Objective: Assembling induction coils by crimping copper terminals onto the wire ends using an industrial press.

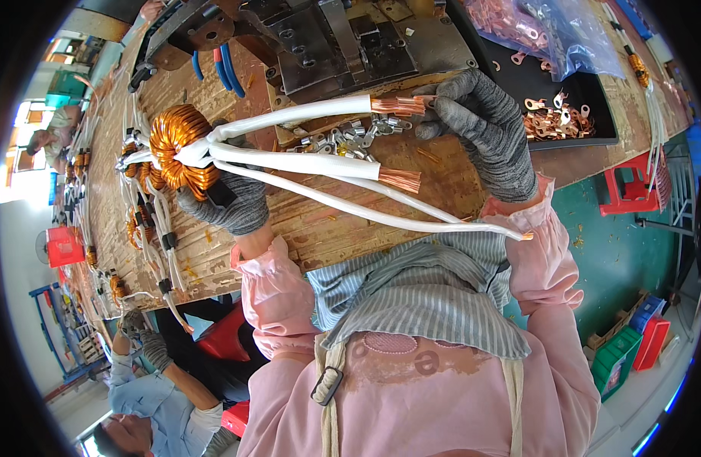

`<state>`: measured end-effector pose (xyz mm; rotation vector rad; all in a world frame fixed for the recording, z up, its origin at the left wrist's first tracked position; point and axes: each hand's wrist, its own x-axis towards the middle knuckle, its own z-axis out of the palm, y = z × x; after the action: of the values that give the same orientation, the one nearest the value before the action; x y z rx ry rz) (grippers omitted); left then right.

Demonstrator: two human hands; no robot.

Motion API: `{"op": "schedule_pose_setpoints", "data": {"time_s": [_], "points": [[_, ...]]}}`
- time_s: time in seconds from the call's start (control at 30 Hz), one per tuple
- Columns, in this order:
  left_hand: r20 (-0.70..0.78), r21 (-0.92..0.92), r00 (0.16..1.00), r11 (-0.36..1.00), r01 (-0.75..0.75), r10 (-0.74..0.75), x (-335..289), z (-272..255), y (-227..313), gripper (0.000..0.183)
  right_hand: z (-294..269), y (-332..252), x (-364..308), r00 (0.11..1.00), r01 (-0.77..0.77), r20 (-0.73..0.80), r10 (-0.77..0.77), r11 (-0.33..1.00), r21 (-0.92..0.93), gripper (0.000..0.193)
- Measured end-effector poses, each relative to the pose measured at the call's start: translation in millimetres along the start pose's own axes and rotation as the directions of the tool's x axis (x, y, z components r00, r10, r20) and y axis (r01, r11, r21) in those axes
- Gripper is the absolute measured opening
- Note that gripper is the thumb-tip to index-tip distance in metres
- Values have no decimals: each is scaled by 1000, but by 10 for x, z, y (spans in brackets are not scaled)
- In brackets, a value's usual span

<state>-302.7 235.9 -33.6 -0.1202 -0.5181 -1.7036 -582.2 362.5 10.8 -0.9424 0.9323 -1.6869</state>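
A ring-shaped coil (184, 141) wound with copper wire sits in my gloved left hand (240, 199), whose fingers wrap round it from below and behind. White-sleeved leads (297, 161) run from the coil to the right, with bare copper strands at their ends. My gloved right hand (487, 126) pinches the tip of the upper lead's copper strands (398, 106) between thumb and fingers. Just below, the second thick lead's strands (400, 180) stick out free. A thinner lead (411, 223) stretches toward my right sleeve. Behind the leads lies a pile of silver cable lugs (346, 141).
A dark metal press (343, 53) stands at the back of the worn wooden table. Right of it, a black tray (571, 142) holds copper lugs beside a plastic bag (552, 34). Blue-handled pliers (227, 70) and more coils (141, 221) lie left. A co-worker (160, 396) sits lower left.
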Motion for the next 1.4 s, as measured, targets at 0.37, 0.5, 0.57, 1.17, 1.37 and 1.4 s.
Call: {"op": "schedule_pose_setpoints", "data": {"time_s": [0.37, 0.5, 0.57, 1.17, 1.37, 1.4], "points": [[-39, 47, 999, 999, -25, 27, 21, 63, 38, 73, -42, -188, 180, 982, -103, 130, 136, 968, -231, 16], [-101, 191, 990, 978, -80, 100, 10, 133, 101, 75, -52, -193, 314, 974, -153, 137, 180, 970, -187, 17], [-167, 321, 970, 940, -115, 175, 12, 138, 116, 78, -63, -164, 376, 971, -167, 148, 185, 977, -130, 19], [-69, 238, 980, 957, -164, 185, 73, 103, 167, 76, -77, -52, 784, 953, -130, 252, 166, 979, -154, 18], [-28, 166, 979, 967, -193, 201, 70, 269, 219, 67, 31, -77, 915, 947, -126, 271, 174, 974, -185, 20], [-37, 117, 989, 983, -139, 144, 113, 80, -23, 67, -181, -63, 849, 958, -132, 221, 183, 964, -230, 21]]}}
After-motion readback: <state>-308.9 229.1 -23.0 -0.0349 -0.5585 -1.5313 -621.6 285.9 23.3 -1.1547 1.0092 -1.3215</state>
